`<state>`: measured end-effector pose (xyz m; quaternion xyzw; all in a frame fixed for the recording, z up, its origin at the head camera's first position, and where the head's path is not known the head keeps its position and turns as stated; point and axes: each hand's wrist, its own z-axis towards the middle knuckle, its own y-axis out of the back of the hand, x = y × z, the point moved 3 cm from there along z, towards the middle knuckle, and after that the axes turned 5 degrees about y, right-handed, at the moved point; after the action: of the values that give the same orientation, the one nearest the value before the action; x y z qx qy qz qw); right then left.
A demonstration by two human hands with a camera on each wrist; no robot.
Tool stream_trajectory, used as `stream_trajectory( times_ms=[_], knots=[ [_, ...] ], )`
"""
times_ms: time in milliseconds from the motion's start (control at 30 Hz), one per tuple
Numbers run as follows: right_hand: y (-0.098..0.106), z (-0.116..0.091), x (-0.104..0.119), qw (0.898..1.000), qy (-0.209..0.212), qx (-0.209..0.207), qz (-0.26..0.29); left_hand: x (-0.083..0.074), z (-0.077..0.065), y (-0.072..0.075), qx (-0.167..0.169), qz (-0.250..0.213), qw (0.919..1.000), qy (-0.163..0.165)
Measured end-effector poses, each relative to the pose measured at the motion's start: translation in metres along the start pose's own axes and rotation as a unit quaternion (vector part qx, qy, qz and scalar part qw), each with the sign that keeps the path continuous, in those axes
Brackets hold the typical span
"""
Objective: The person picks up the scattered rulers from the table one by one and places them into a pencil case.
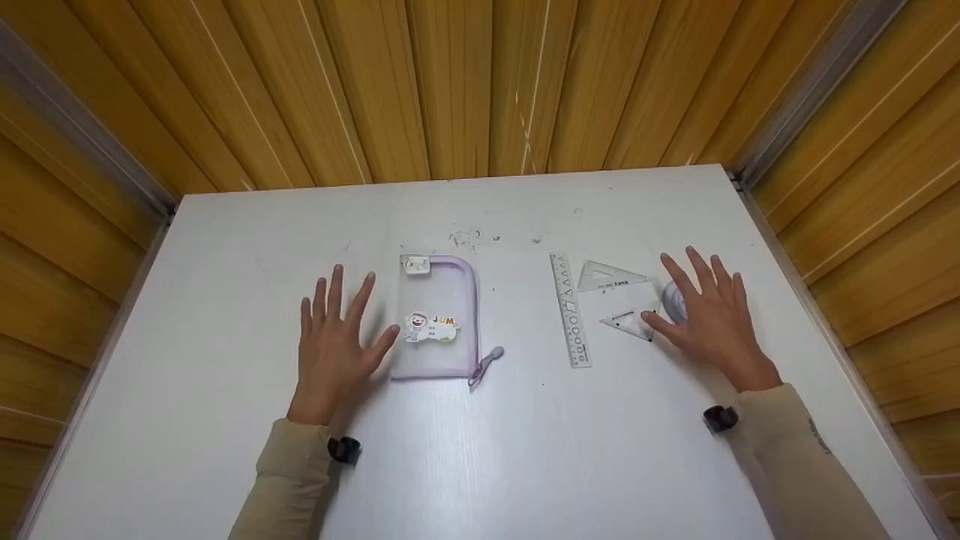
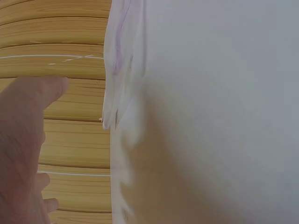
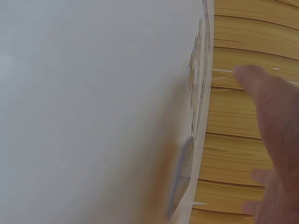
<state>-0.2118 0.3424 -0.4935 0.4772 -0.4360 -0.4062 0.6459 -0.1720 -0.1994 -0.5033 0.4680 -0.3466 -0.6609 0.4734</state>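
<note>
My left hand is held palm down with its fingers spread, thumb tip beside the left edge of a clear pencil pouch. The pouch lies flat, with lilac trim, a cartoon label and a lilac zip pull. To the right, my right hand spreads its fingers above the table, holding nothing. Its palm partly hides a rounded, lilac-edged clear piece, which looks like a protractor. Near its thumb lie a lower clear set square and an upper one. Left of these is a clear stencil ruler.
Everything lies on a white table with small dark marks toward the back. Yellow wood-pattern panels enclose the back and both sides. A dark device is strapped at each wrist, over beige sleeves.
</note>
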Motion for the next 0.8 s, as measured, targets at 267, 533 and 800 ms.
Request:
stream_trajectory(
  times_ms=[267, 533, 800],
  knots=[
    [-0.002, 0.006, 0.007, 1.0, -0.005, 0.005, 0.017, -0.006, 0.003, 0.0, 0.006, -0.002, 1.0, 0.001],
    [-0.003, 0.011, 0.016, 0.999, 0.0, -0.001, 0.039, -0.015, 0.005, 0.003, 0.009, -0.009, 0.9999, 0.006],
    [-0.002, 0.015, 0.028, 0.998, -0.005, 0.001, 0.056, -0.022, 0.006, 0.003, 0.005, -0.011, 0.9999, 0.007]
  ],
)
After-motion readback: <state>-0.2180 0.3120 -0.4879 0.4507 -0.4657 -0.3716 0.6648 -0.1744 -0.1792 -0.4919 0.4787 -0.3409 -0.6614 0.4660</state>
